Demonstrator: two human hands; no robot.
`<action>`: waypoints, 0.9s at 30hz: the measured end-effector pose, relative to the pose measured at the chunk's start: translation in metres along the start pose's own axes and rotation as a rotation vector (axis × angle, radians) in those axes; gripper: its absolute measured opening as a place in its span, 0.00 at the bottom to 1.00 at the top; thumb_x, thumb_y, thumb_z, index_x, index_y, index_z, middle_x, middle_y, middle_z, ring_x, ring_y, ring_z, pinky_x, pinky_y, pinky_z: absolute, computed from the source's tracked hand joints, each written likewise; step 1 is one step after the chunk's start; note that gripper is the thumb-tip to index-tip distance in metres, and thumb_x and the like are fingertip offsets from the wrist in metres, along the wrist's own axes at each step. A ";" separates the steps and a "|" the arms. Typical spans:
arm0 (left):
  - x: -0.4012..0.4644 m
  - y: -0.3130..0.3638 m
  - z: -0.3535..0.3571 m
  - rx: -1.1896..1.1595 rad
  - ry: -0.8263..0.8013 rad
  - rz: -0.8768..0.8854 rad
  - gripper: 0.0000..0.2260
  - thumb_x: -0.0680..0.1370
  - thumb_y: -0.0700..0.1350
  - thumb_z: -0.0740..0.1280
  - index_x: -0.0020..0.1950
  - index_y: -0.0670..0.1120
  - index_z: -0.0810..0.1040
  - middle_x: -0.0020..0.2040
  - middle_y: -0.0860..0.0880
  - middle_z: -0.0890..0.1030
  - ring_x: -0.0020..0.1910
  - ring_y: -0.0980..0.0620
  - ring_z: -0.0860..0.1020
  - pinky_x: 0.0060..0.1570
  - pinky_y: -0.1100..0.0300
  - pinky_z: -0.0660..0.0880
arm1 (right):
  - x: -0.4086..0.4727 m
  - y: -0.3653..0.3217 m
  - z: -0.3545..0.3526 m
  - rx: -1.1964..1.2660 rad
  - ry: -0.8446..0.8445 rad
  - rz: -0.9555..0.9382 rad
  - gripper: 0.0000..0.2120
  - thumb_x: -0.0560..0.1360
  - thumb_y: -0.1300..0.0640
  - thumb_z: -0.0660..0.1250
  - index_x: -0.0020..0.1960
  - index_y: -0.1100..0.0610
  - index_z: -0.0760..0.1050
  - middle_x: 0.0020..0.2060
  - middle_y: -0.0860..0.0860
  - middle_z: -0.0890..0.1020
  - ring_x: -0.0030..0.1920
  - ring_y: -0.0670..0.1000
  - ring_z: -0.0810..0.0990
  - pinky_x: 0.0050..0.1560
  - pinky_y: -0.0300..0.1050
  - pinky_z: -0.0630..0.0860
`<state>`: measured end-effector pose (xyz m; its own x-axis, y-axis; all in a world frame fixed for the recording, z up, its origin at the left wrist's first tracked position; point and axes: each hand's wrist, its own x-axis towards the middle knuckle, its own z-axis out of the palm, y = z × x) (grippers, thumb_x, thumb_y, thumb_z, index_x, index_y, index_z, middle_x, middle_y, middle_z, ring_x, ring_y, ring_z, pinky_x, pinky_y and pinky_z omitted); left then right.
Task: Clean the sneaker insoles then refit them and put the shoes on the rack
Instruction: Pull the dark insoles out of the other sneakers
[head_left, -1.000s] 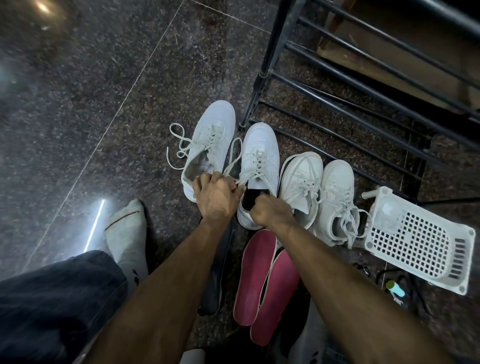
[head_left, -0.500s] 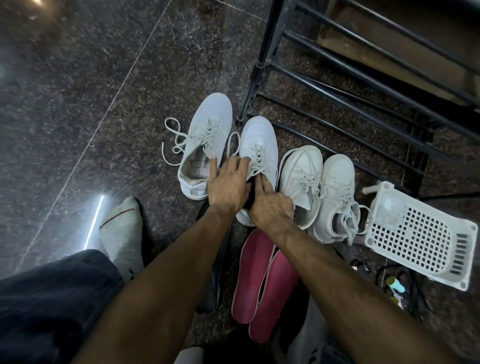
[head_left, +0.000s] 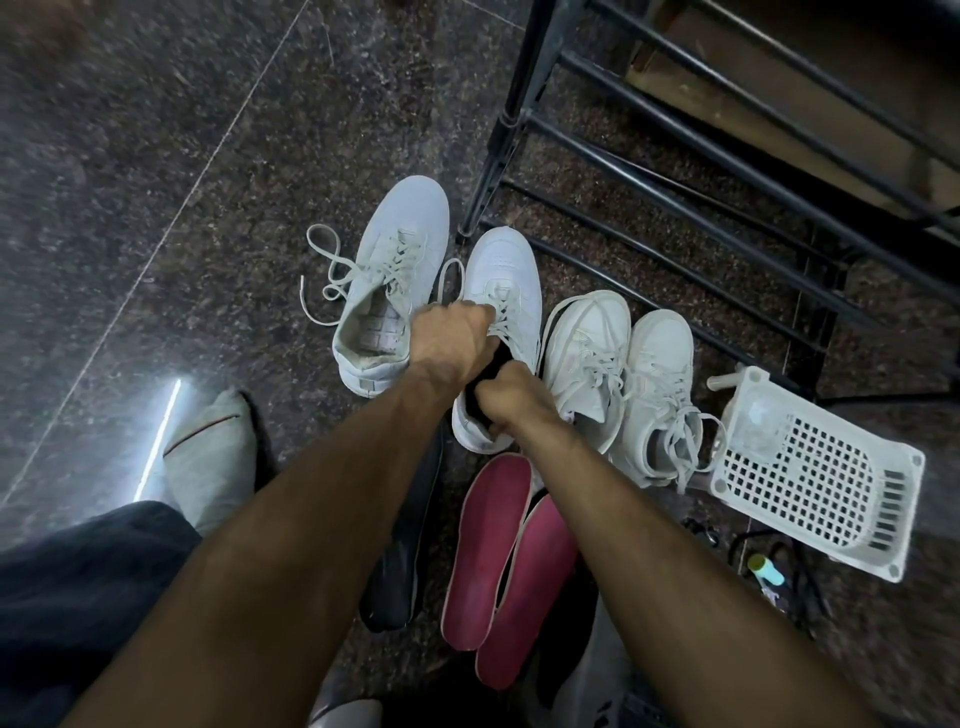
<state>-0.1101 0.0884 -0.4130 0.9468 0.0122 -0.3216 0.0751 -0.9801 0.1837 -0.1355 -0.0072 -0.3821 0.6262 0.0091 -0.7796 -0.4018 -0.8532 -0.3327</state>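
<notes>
Both hands curled: left hand (head_left: 451, 338) grips sneaker (head_left: 501, 291) tongue, right hand (head_left: 506, 400) pinches black insole (head_left: 480, 396).

Four white sneakers (head_left: 501, 291) in row before black rack (head_left: 675, 156); both hands (head_left: 452, 338) working black insole (head_left: 501, 364) into second sneaker; two red insoles (head_left: 488, 545) near.

Black insole (head_left: 501, 366) mostly hidden

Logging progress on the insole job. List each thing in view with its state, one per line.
Second sneaker: upright on floor, black insole partly in.
Left hand: grips this sneaker's tongue area.
Right hand: grips the black insole at the heel.
Leftmost sneaker: unlaced, no insole inside.
Red insoles: out, overlapping on floor.
Rack: no shoes visible.
</notes>
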 end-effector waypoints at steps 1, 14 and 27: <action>0.001 -0.001 -0.001 -0.023 -0.012 -0.006 0.13 0.78 0.52 0.62 0.60 0.49 0.77 0.54 0.43 0.81 0.52 0.40 0.79 0.48 0.53 0.71 | 0.003 -0.002 0.001 0.118 -0.028 0.030 0.08 0.72 0.62 0.58 0.36 0.60 0.72 0.31 0.57 0.79 0.34 0.58 0.81 0.37 0.50 0.77; 0.004 -0.006 -0.009 -0.306 -0.114 -0.111 0.17 0.75 0.56 0.68 0.63 0.57 0.78 0.59 0.46 0.81 0.57 0.44 0.78 0.53 0.55 0.73 | 0.019 -0.016 0.019 0.915 0.104 0.267 0.08 0.74 0.64 0.61 0.39 0.59 0.75 0.29 0.53 0.75 0.26 0.49 0.71 0.25 0.39 0.67; 0.006 -0.007 -0.002 -0.331 -0.111 -0.115 0.17 0.74 0.54 0.67 0.63 0.57 0.79 0.57 0.47 0.82 0.55 0.45 0.79 0.52 0.56 0.73 | 0.016 -0.007 0.023 0.782 0.065 0.245 0.08 0.76 0.60 0.59 0.46 0.61 0.76 0.39 0.55 0.77 0.35 0.53 0.76 0.28 0.41 0.71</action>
<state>-0.1041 0.0961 -0.4147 0.8876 0.0795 -0.4537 0.2940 -0.8560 0.4253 -0.1383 0.0107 -0.4049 0.4883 -0.1804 -0.8538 -0.8665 -0.2166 -0.4497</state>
